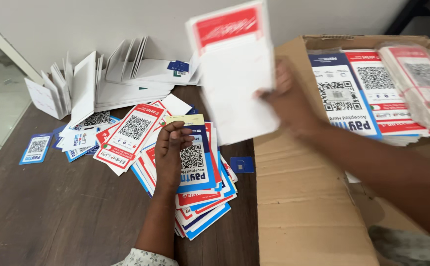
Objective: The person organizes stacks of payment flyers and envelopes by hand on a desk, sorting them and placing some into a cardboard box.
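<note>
A person sorts printed code cards at a dark wooden table point(52, 216), a card in each hand.

An open cardboard box point(303, 197) covers the table's right side, its far end filled with stacks of red-and-white and blue-and-white code sheets point(367, 93), some in clear wrap. White folded card stands point(121, 81) are heaped along the far edge by the wall. A loose pile of code cards point(200, 197) fans across the table's middle, just left of the box. The right hand point(288, 101) grasps a large white card with a red header point(234, 74), blurred, raised above the box's left flap. The left hand point(172, 152) rests on the pile, fingers pinching a small pale yellow card point(185, 119). A small blue square point(241, 164) lies between pile and box.
</note>
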